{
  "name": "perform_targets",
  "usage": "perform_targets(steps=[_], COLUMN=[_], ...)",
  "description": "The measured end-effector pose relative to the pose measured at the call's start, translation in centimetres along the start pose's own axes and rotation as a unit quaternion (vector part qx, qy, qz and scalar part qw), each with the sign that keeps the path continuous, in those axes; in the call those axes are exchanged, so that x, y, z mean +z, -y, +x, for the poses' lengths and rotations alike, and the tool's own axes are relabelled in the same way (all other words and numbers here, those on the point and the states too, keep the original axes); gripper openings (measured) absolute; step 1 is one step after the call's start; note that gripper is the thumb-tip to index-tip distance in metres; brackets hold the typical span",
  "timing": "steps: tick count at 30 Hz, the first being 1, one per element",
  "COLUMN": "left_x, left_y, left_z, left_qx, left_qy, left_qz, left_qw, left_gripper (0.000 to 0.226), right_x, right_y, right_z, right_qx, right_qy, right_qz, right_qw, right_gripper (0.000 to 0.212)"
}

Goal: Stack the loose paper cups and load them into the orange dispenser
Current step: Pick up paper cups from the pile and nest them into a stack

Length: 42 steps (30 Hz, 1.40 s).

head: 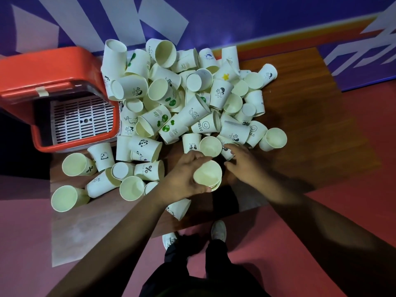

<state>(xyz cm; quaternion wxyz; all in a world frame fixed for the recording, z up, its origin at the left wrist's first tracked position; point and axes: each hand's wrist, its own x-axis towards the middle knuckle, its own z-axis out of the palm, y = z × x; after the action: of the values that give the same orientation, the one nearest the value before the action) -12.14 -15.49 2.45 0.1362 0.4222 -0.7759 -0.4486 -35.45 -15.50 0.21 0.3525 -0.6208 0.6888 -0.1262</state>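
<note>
A large heap of loose white paper cups (182, 99) with printed designs covers the wooden table (300, 129). The orange dispenser (49, 69) stands at the table's left end, its white slotted grille (82, 120) showing. My left hand (182, 176) grips a short stack of nested cups (207, 174), mouth facing up, near the table's front edge. My right hand (242, 161) hovers just right of that stack with fingers spread, fingertips at a small cup (227, 152) lying in the pile. An upright cup (211, 146) stands just beyond the stack.
Several cups lie scattered at the front left, one (64, 198) overhanging the table edge. One cup (179, 209) sits under my left forearm. A purple patterned wall (235, 18) backs the table. My shoes (218, 230) stand on pink floor below.
</note>
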Motion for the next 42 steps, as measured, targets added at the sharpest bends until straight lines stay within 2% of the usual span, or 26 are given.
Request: perform_targets(steps=[4, 10, 13, 16, 20, 22, 25, 27, 30, 35, 38, 42], left_x=[1.8, 3.4, 3.3, 2.2, -0.4, -1.9, -3.6, -4.0, -4.0, -3.1, -2.9, -3.1], left_y=[1.2, 2.2, 2.2, 2.3, 3.5, 5.1, 7.7, 8.9, 9.3, 9.8, 9.9, 10.4], left_z=[-0.1, -0.3, -0.5, -1.3, -2.7, -3.4, -4.3, -4.7, -5.3, -5.8, -5.8, -5.3], left_qx=[0.035, 0.054, 0.052, 0.006, -0.061, -0.069, -0.068, -0.055, -0.035, -0.042, -0.051, -0.054], left_qy=[0.006, -0.004, -0.001, 0.023, -0.06, -0.135, -0.206, -0.194, -0.164, -0.111, -0.098, -0.069], left_qz=[0.095, 0.056, 0.034, -0.018, -0.075, -0.015, 0.132, 0.211, 0.252, 0.305, 0.297, 0.309], left_qw=[0.995, 0.997, 0.998, 1.0, 0.993, 0.988, 0.967, 0.956, 0.953, 0.945, 0.948, 0.947], left_gripper=[0.089, 0.089, 0.096, 0.102, 0.072, 0.06, 0.056, 0.058, 0.069, 0.071, 0.061, 0.044], right_x=[1.6, 2.8, 2.2, 0.0, -3.0, -3.7, -4.2, -4.1, -3.6, -2.6, -0.8, 1.9], right_y=[0.0, -0.5, -0.3, 0.7, 2.3, 3.3, 4.8, 5.6, 5.9, 6.0, 5.2, 3.9], right_z=[2.1, 3.2, 3.1, 1.7, -0.8, -2.0, -4.0, -5.3, -6.4, -7.7, -7.8, -7.3], right_qx=[-0.021, -0.022, -0.04, -0.08, -0.118, -0.142, -0.19, -0.214, -0.224, -0.178, -0.155, -0.138], right_qy=[0.047, 0.054, 0.006, -0.062, -0.19, -0.213, -0.171, -0.116, -0.081, -0.053, -0.059, -0.019], right_qz=[-0.06, -0.118, -0.091, -0.026, 0.1, 0.107, 0.125, 0.128, 0.089, -0.006, -0.085, -0.146], right_qw=[0.997, 0.991, 0.995, 0.994, 0.97, 0.961, 0.959, 0.961, 0.967, 0.983, 0.983, 0.979], right_gripper=[0.052, 0.035, 0.024, 0.016, 0.016, 0.015, 0.007, 0.007, 0.005, 0.07, 0.088, 0.093])
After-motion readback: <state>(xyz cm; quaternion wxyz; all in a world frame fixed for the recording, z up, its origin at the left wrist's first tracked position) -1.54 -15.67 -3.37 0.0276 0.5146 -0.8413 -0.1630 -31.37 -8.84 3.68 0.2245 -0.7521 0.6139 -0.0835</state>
